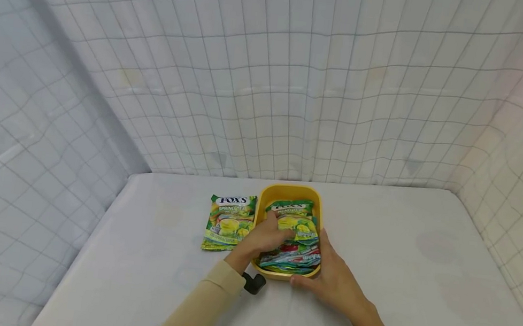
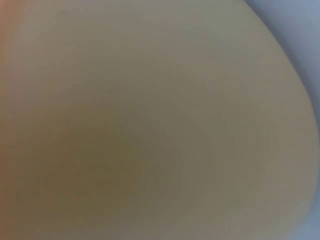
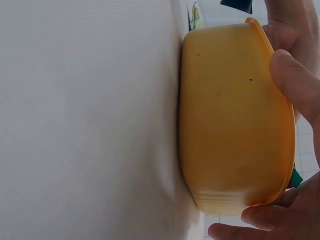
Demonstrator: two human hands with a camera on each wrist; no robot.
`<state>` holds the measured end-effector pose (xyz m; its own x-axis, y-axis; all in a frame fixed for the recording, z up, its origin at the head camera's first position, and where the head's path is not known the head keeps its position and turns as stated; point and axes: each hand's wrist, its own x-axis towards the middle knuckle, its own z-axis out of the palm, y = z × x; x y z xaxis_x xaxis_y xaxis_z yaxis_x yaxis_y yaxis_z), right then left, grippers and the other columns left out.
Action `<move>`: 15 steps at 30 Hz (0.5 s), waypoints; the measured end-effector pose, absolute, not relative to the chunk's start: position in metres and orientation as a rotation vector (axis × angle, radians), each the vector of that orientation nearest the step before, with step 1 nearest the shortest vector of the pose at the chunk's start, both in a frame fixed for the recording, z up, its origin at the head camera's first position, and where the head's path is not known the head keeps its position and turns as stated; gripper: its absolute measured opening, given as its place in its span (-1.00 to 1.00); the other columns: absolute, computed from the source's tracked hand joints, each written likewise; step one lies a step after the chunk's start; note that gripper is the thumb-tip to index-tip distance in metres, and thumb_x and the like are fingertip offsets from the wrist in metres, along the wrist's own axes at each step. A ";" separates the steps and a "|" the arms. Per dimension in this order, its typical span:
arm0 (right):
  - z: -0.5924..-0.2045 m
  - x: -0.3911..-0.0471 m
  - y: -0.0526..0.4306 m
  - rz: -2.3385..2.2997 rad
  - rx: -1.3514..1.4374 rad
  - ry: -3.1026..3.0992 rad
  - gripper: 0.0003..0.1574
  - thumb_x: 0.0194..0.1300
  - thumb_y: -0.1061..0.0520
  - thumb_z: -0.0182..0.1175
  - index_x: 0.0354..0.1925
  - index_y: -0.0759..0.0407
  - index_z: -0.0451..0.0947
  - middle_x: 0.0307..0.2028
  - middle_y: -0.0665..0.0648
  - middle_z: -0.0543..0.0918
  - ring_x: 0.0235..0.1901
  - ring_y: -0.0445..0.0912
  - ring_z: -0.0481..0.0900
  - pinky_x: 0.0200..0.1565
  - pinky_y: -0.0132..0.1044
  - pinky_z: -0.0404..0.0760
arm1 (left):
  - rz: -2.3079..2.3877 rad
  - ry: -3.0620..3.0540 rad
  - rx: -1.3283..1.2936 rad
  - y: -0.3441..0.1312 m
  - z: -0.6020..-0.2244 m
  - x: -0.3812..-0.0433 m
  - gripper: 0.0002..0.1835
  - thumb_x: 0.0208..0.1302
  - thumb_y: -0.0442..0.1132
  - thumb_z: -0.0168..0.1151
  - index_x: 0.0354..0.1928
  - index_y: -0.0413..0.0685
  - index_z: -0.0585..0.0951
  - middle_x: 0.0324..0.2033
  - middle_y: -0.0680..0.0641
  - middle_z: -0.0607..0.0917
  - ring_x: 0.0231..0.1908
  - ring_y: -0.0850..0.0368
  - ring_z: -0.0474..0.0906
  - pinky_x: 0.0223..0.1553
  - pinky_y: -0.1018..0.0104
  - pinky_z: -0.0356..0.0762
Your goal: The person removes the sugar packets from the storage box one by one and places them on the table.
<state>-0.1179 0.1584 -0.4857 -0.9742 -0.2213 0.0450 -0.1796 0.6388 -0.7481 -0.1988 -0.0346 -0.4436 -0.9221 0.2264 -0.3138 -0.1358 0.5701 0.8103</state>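
Touching rectangular green-yellow plastic packet in far end of yellow round-cornered plastic tub with left hand, cannot tell if pinching; gripping tub's near-right corner with right hand. Probably light, floppy, slippery: pinch far edge.

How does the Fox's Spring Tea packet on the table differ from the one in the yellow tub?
The table packet lies beside the yellow tub; the tub packet lies inside, atop other packets. The left hand hides part of the tub packet, while the table packet's Fox's name shows whole. Both are green-and-yellow, front side up.
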 end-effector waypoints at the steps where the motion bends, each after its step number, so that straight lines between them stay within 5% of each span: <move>1: -0.485 -0.118 0.158 -1.264 -0.338 2.795 0.67 0.07 -0.46 0.45 0.61 0.30 -0.34 0.57 0.33 -0.02 0.48 0.24 0.14 0.36 0.19 0.29 | 1.321 2.417 0.065 -0.034 -0.444 -0.199 -0.10 0.38 0.01 0.25 0.54 -0.27 0.05 0.35 -0.39 0.37 0.23 -0.26 0.42 0.30 -0.17 0.33; 10: -0.484 -0.118 0.157 -1.231 -0.323 2.818 0.66 0.07 -0.43 0.47 0.61 0.33 -0.31 0.55 0.38 0.05 0.44 0.28 0.22 0.33 0.20 0.33 | 1.582 2.347 0.025 -0.033 -0.440 -0.199 -0.27 0.44 -0.08 0.21 0.49 -0.29 0.22 0.45 -0.32 0.29 0.38 -0.27 0.27 0.33 -0.22 0.27; 15: -0.484 -0.119 0.157 -1.240 -0.312 2.814 0.68 0.04 -0.46 0.47 0.61 0.31 -0.31 0.55 0.37 0.06 0.44 0.26 0.23 0.33 0.20 0.33 | 1.724 2.321 -0.058 -0.035 -0.437 -0.202 -0.37 0.45 -0.16 0.20 0.42 -0.32 0.29 0.39 -0.35 0.33 0.27 -0.27 0.36 0.23 -0.20 0.37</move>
